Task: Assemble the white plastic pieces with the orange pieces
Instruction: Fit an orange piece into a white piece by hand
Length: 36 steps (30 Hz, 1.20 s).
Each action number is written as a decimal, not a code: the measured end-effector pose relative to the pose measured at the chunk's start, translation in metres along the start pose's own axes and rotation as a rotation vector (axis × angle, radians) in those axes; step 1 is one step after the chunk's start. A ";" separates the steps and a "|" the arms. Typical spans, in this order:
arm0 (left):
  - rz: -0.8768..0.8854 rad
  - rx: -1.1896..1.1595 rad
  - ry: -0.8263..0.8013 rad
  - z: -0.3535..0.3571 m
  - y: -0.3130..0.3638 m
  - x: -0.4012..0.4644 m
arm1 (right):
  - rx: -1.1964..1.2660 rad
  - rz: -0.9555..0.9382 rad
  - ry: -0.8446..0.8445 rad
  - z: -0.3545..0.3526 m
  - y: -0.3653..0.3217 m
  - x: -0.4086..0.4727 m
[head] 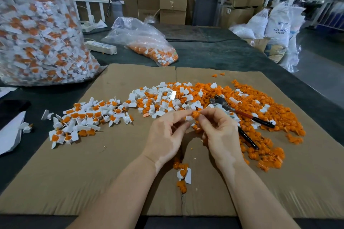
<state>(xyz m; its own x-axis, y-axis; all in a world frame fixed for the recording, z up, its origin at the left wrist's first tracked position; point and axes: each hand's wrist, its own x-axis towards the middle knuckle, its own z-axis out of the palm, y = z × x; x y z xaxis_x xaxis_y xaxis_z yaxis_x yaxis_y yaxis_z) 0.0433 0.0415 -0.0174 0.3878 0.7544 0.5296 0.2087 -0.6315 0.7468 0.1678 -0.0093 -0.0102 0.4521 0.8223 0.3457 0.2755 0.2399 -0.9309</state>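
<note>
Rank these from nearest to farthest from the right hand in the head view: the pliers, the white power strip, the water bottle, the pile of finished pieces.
From the right hand:
1. Pliers, just right of it, lying in the orange pile.
2. Pile of finished pieces, off to the left on the cardboard.
3. White power strip, far left, beyond the cardboard.
4. Water bottle, farthest back.

We see left hand (165, 132) and right hand (219, 132) pinching a white piece (189, 118) and orange piece (195, 114) together over cardboard (111, 173); loose pile (242, 102) behind, assembled pile (87, 119) left.
</note>
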 end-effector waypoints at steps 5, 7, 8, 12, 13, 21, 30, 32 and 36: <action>0.044 -0.006 0.007 0.001 -0.002 -0.001 | 0.012 -0.003 -0.008 0.001 -0.001 0.000; 0.042 -0.006 0.007 0.001 -0.002 -0.001 | 0.010 -0.007 -0.007 0.001 -0.001 0.000; 0.041 -0.004 0.006 0.001 -0.002 -0.001 | 0.009 -0.008 -0.007 0.000 -0.001 0.000; 0.044 0.021 0.001 0.001 -0.003 -0.002 | -0.016 -0.027 -0.011 0.001 -0.001 0.000; 0.041 0.022 -0.003 0.001 -0.003 -0.002 | -0.025 -0.034 -0.013 0.001 0.000 0.000; 0.031 0.028 -0.018 0.001 -0.003 -0.002 | -0.030 -0.047 -0.026 0.001 0.000 0.000; 0.035 0.045 -0.019 0.001 -0.003 -0.003 | -0.064 -0.064 0.008 0.001 -0.002 0.000; 0.042 0.055 -0.016 0.001 -0.003 -0.003 | -0.081 -0.062 0.012 0.001 -0.001 0.000; 0.050 0.083 -0.011 0.002 -0.003 -0.002 | -0.097 -0.063 0.030 0.002 0.000 0.000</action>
<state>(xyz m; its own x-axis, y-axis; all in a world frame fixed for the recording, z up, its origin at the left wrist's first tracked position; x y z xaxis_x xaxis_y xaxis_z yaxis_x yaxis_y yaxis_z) 0.0439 0.0416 -0.0209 0.4091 0.7199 0.5608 0.2619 -0.6813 0.6835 0.1660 -0.0086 -0.0107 0.4560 0.7909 0.4080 0.3846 0.2383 -0.8918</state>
